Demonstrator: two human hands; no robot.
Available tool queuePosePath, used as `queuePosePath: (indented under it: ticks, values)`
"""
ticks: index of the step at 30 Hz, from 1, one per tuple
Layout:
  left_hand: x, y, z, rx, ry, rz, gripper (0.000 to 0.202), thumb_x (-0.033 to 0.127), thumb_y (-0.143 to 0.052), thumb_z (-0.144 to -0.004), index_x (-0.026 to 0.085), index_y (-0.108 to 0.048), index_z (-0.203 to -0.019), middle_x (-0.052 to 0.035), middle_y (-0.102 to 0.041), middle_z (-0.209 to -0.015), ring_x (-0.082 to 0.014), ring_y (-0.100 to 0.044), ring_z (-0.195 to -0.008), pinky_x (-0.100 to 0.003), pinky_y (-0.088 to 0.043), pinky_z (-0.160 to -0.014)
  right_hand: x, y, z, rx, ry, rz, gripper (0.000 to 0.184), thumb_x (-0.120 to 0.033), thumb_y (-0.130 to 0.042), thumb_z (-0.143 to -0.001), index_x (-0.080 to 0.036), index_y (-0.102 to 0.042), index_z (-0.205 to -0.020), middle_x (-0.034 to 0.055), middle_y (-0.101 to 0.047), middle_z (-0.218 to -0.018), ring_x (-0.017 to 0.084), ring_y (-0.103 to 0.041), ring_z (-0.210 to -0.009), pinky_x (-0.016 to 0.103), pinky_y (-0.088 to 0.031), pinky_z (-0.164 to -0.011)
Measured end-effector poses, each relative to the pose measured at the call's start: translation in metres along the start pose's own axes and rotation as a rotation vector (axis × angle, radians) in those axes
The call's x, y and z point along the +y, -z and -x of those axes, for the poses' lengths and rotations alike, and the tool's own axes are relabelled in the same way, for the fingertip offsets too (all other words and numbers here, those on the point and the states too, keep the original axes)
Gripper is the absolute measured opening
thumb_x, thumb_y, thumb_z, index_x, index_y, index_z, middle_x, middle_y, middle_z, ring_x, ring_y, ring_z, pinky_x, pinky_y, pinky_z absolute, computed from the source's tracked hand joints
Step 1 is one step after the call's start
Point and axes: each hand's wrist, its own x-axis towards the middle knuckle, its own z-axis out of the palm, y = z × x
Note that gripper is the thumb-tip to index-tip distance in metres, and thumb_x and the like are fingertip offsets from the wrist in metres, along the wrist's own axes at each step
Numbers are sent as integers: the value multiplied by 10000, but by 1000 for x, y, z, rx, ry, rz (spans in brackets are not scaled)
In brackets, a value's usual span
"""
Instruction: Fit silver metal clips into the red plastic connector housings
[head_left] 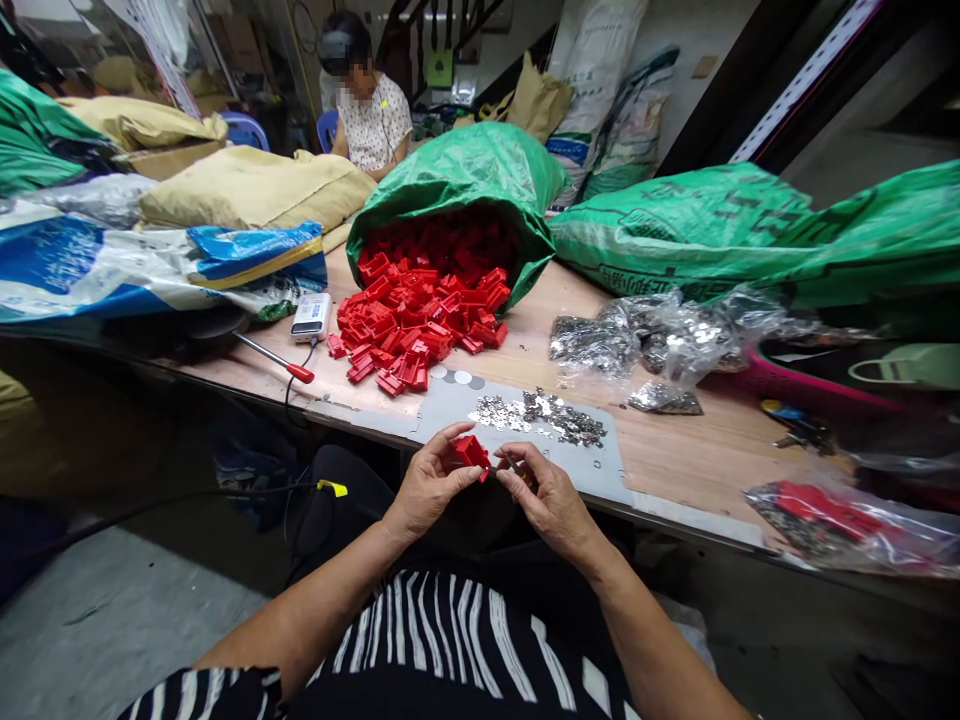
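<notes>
My left hand (429, 488) grips a small red plastic housing (470, 452) between thumb and fingers, just over the table's front edge. Close beside it, my right hand (551, 508) is closed around a thin tool (513, 462) with an amber-looking handle; its tip is near the housing's right side, and its exact kind is too small to tell. Beyond both hands, small flat metal pieces (540, 412) lie spread over a grey mat (442, 408). Farther back, a heap of similar red housings (420, 325) spills from a green woven sack (465, 170).
A white power bank (310, 317) with a cable and a red-tipped metal rod (300, 373) lie left. At right are clear bags of metal pieces (592, 343), a pink basket (817, 385) and a bag with red parts (840, 515). Another person (371, 120) sits behind the sacks.
</notes>
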Motion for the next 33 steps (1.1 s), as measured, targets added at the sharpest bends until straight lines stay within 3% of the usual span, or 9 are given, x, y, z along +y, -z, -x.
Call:
queuePosePath:
  ticks: [5,8,12,16,22,33]
  values:
    - [0,19,-16,11,-156,-348,408,215,-747,-710,234,-686,-1113,-72,-685,-1066,-215,-640,-948,-337,-481,-911,7,1,-11,-8,82,151,259,-242,-498,-918,-235,-611,-1151,63,-578,-893,196,-591,-823,331,-502,-771]
    - [0,28,-27,8,-264,-549,379,158,-717,-714,250,-696,-1081,-63,-687,-1080,-224,-633,-974,-342,-469,-919,6,-1,-17,-11,67,218,268,-215,-512,-908,-232,-614,-1156,66,-631,-922,204,-616,-855,341,-496,-803]
    - [2,30,-35,-53,-279,-702,388,123,-681,-717,252,-682,-1083,-41,-706,-1015,-207,-642,-921,-315,-476,-864,4,-6,-24,-38,29,349,199,-224,-550,-898,-231,-642,-1074,49,-687,-940,204,-645,-847,326,-489,-777]
    - [6,30,-38,-108,-232,-767,365,125,-663,-722,230,-666,-1072,-21,-706,-939,-178,-640,-843,-286,-480,-814,7,-9,-27,-52,40,384,172,-210,-559,-892,-226,-661,-1029,42,-692,-934,193,-650,-850,302,-494,-770]
    - [5,32,-40,-152,-214,-818,326,140,-635,-763,195,-624,-1085,-29,-685,-969,-159,-628,-866,-274,-477,-822,13,-9,-28,-51,92,341,169,-195,-559,-890,-232,-678,-1004,36,-691,-960,172,-648,-878,286,-508,-811]
    - [0,36,-41,-139,-189,-765,363,172,-659,-760,219,-642,-1120,-33,-700,-1042,-176,-641,-948,-281,-470,-883,10,-12,-27,-65,74,356,143,-167,-556,-894,-222,-666,-967,32,-678,-943,167,-641,-875,277,-497,-796]
